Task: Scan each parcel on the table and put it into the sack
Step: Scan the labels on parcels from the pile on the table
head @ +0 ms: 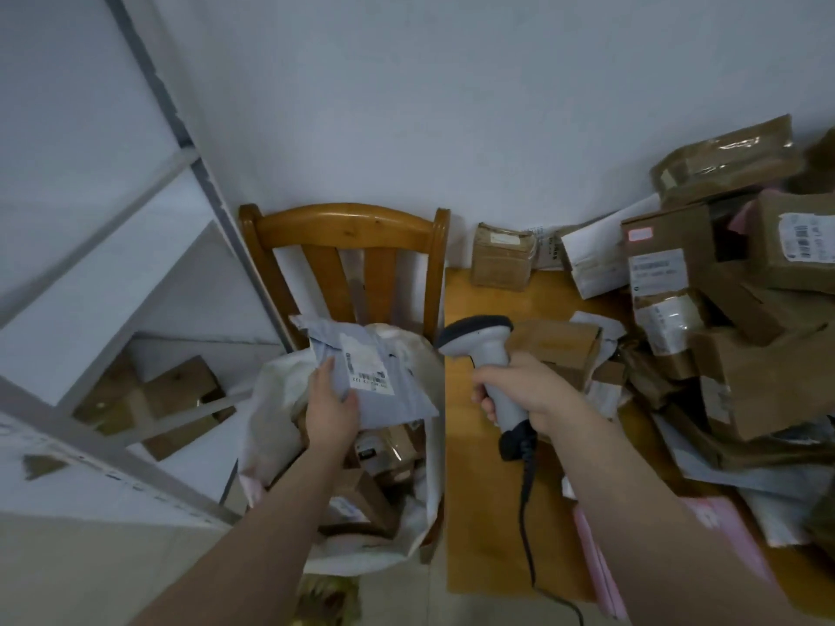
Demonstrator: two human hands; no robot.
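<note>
My left hand (331, 408) grips a grey plastic mailer parcel (397, 377) with a white barcode label, held over the open mouth of the white sack (271, 399). The sack rests on a wooden chair and holds several brown boxes. My right hand (519, 390) holds a grey handheld barcode scanner (485, 350) above the wooden table (479, 512), its head turned left toward the mailer. A black cable hangs from the scanner's handle.
A heap of brown cardboard boxes (745, 354) and white and pink mailers covers the table's right side. A small taped box (501, 259) stands at the table's far edge by the wall. The wooden chair (343, 228) and white metal shelving (135, 354) lie left.
</note>
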